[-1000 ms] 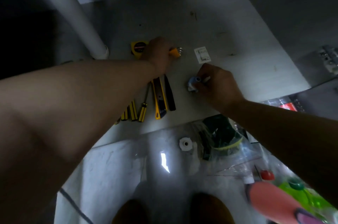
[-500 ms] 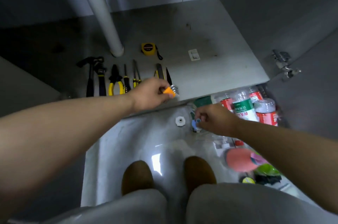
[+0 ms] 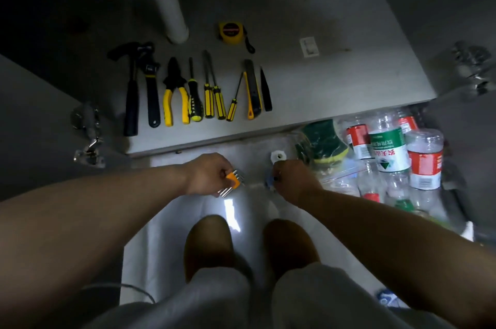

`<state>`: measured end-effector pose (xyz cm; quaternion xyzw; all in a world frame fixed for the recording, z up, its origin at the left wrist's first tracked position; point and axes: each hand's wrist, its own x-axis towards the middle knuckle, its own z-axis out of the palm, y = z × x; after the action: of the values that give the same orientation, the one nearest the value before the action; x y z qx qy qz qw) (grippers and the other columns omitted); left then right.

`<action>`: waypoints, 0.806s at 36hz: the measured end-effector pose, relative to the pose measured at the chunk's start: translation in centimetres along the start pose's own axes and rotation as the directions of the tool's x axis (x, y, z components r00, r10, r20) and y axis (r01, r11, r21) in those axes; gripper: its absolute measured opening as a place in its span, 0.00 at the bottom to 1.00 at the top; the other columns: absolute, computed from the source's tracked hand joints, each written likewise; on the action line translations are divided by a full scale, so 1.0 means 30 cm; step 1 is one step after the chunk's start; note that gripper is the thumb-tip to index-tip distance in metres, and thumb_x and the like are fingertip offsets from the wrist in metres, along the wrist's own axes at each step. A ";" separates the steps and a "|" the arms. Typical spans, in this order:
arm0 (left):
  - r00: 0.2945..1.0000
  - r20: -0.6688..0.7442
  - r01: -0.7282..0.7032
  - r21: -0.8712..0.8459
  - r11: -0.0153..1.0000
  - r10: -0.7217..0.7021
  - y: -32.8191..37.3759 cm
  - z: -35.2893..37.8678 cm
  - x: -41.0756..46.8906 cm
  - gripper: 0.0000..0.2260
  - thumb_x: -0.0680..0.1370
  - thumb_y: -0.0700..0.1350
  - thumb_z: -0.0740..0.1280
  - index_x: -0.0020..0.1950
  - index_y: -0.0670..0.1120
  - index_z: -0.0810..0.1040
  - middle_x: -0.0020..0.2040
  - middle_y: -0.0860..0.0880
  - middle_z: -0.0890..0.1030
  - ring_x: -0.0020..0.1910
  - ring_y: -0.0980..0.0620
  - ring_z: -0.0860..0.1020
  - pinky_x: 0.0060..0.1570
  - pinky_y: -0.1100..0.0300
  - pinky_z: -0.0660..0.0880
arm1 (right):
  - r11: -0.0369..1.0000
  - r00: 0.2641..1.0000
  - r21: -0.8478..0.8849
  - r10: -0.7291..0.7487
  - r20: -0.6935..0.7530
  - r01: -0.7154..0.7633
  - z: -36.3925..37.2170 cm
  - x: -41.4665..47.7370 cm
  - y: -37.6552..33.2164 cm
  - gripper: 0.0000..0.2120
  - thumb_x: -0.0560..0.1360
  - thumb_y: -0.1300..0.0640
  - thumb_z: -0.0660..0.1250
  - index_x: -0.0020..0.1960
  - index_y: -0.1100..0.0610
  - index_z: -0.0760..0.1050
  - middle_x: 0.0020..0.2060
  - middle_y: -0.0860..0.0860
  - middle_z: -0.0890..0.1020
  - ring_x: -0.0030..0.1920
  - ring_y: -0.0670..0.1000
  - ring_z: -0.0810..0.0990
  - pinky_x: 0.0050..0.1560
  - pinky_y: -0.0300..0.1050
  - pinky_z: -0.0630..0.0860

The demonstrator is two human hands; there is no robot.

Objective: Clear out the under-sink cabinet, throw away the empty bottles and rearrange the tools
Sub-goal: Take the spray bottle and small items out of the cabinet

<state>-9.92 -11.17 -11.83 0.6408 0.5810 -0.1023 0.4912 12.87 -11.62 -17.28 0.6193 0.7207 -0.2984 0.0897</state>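
Hex keys (image 3: 233, 181) in left hand (image 3: 208, 175), blue piece (image 3: 269, 182) in right hand (image 3: 294, 178)

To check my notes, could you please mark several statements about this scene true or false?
1. The left hand holds the orange hex key set. True.
2. The hammer lies at the right end of the tool row. False: it lies at the left end.
3. The tape measure sits on the cabinet floor behind the row. True.
4. The bottles stand on the cabinet floor. False: they are outside the cabinet, at the right.
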 end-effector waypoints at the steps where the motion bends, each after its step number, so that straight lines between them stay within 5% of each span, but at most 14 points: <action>1: 1.000 0.004 0.015 -0.018 1.000 -0.015 -0.013 0.004 0.004 0.07 0.80 0.45 0.70 0.46 0.43 0.84 0.39 0.47 0.85 0.38 0.53 0.84 0.36 0.68 0.75 | 1.000 1.000 -0.005 0.013 -0.016 -0.013 0.008 0.012 -0.003 0.10 0.79 0.53 0.66 0.56 0.56 0.80 0.52 0.59 0.83 0.51 0.58 0.83 0.52 0.52 0.82; 12: 0.993 -0.117 0.009 -0.060 0.998 -0.016 -0.021 -0.005 0.039 0.08 0.80 0.45 0.69 0.48 0.40 0.83 0.44 0.42 0.85 0.44 0.46 0.83 0.47 0.53 0.79 | 0.991 0.985 0.071 0.123 -0.117 -0.116 -0.063 0.112 -0.006 0.16 0.79 0.55 0.64 0.65 0.58 0.77 0.57 0.61 0.83 0.58 0.61 0.82 0.59 0.50 0.78; 16: 0.991 -0.136 -0.011 -0.062 0.998 0.003 -0.001 -0.011 0.036 0.10 0.80 0.45 0.69 0.51 0.38 0.82 0.47 0.41 0.84 0.48 0.44 0.82 0.51 0.49 0.79 | 0.988 0.984 -0.021 0.151 -0.097 -0.154 -0.060 0.081 0.001 0.14 0.80 0.53 0.63 0.58 0.61 0.80 0.52 0.61 0.83 0.53 0.61 0.83 0.54 0.51 0.80; 22: 0.993 -0.115 -0.012 -0.270 0.963 -0.020 0.014 -0.017 0.030 0.10 0.77 0.39 0.72 0.57 0.38 0.81 0.51 0.39 0.84 0.49 0.43 0.84 0.51 0.46 0.83 | 0.983 0.979 -0.026 0.179 -0.092 -0.183 -0.057 0.025 -0.014 0.14 0.81 0.54 0.62 0.62 0.61 0.74 0.53 0.61 0.82 0.55 0.63 0.82 0.56 0.56 0.80; 26: 0.998 -0.058 -0.016 -0.365 0.931 -0.006 0.031 -0.014 0.026 0.13 0.77 0.37 0.73 0.61 0.38 0.79 0.54 0.38 0.84 0.52 0.42 0.84 0.52 0.45 0.83 | 0.951 0.974 0.288 0.165 -0.156 -0.114 -0.070 -0.034 -0.054 0.11 0.81 0.52 0.62 0.61 0.56 0.72 0.47 0.59 0.83 0.44 0.59 0.84 0.46 0.58 0.83; 29: 1.000 -0.013 -0.028 -0.402 0.915 0.025 0.057 -0.011 0.024 0.14 0.76 0.37 0.74 0.61 0.38 0.80 0.54 0.38 0.84 0.52 0.41 0.84 0.54 0.45 0.83 | 0.586 0.988 0.795 0.110 0.112 -0.155 -0.093 -0.084 -0.097 0.10 0.82 0.49 0.62 0.56 0.53 0.76 0.45 0.59 0.81 0.35 0.54 0.84 0.34 0.52 0.83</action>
<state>-8.42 -10.18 -11.30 0.5343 0.5829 0.0283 0.6116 11.32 -12.38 -12.85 0.6377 0.4591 -0.5981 -0.1577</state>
